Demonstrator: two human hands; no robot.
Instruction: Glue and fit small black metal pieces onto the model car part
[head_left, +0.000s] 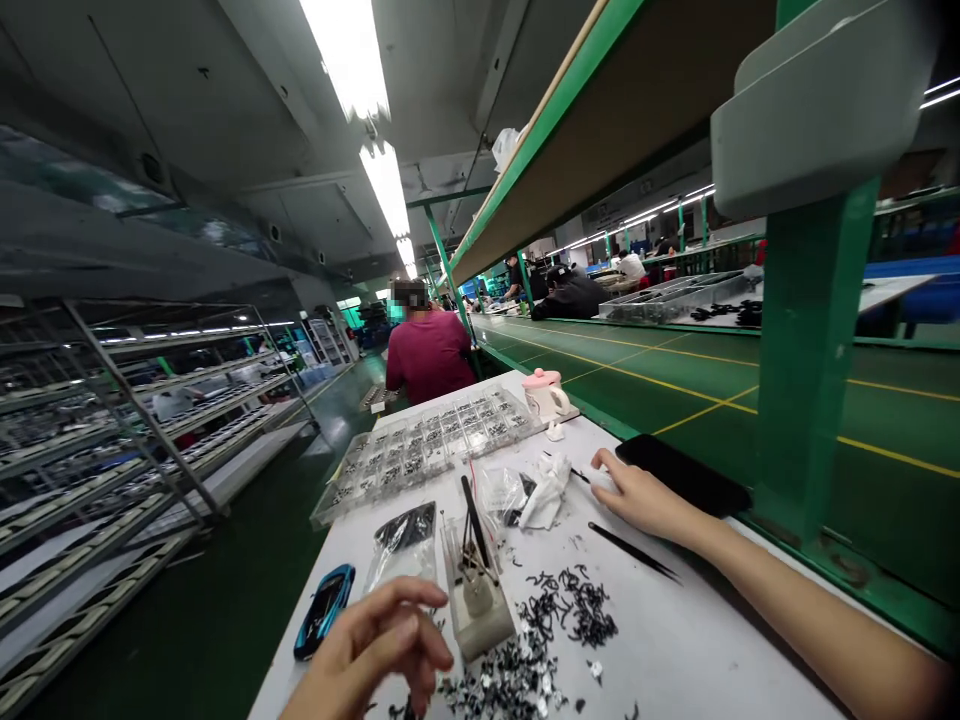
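My left hand [379,640] hovers over the near edge of the white table, fingers loosely bent and apart, holding nothing visible. Close by are a small bottle [478,598] in a clear holder with thin tools standing in it, and a pile of small black and silvery parts [510,675]. My right hand [637,497] rests at the table's right side with its fingers apart. Its fingertips are near a thin dark stick [579,474] and crumpled white tissue [547,490]. Black tweezers [634,552] lie just below that hand, beside small curved black parts [574,605].
A compartmented clear tray [435,440] of small parts spans the table's far end, beside a pink-lidded mug [546,395]. A blue toy-car-like object [324,610], a plastic bag [405,540] and a black phone-like slab [682,475] lie around. A person [427,350] sits ahead; racks [150,430] stand left.
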